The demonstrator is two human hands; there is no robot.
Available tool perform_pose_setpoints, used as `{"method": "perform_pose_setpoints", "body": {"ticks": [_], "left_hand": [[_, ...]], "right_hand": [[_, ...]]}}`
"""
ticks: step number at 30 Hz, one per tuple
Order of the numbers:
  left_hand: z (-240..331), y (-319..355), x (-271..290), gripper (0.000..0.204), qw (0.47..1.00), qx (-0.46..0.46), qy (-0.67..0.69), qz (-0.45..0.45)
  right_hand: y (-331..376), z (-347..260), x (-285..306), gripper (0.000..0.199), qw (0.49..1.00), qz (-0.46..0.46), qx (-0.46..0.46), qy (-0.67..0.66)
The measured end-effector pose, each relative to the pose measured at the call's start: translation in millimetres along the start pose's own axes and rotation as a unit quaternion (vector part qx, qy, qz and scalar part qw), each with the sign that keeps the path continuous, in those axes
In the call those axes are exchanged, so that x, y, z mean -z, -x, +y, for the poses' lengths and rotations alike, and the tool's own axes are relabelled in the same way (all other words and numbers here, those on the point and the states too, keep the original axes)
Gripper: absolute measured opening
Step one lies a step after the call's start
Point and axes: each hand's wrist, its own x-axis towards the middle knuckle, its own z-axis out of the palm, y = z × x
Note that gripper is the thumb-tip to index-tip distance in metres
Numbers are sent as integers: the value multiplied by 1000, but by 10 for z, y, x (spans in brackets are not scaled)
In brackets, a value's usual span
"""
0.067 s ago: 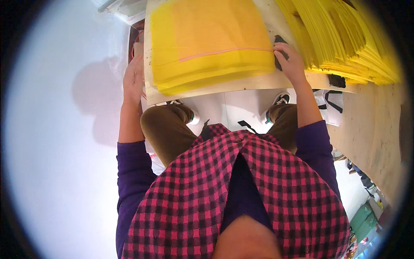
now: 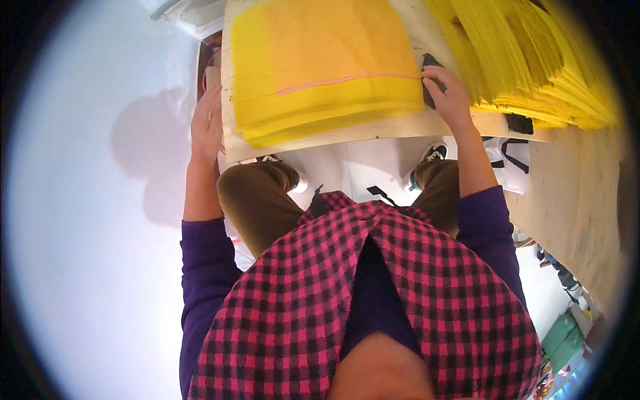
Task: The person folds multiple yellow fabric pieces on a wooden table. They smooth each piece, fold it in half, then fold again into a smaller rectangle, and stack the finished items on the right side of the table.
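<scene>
Stack of yellow sheets flat on a pale board above the knees. Right hand at the stack's right edge, fingers curled, pinching near a dark clip. Left hand flat and open along the board's left edge. Likely risk: board tipping, sheets sliding. Bigger yellow pile just right.

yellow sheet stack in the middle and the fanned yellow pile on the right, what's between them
In the head view, the right hand lies between the yellow sheet stack and the fanned yellow pile, fingers at the stack's right edge, over a small black object on the pale board.
</scene>
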Motion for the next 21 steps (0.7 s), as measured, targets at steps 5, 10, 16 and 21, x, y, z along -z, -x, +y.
{"method": "perform_pose_setpoints", "body": {"ticks": [5,10,16,21], "left_hand": [[26,-32,-149,36,996,-37,-62,-44],[-21,5,-219,33,984,-91,-130,-86],[16,38,-154,29,976,-75,-179,-102],[374,-200,-197,28,980,-133,-126,-79]], "right_hand": [[87,41,-1,17,998,32,-29,-37],[226,82,-36,18,993,50,-75,-71],[308,81,-42,18,987,56,-122,-93],[358,-5,-48,21,970,88,-155,-165]]}}
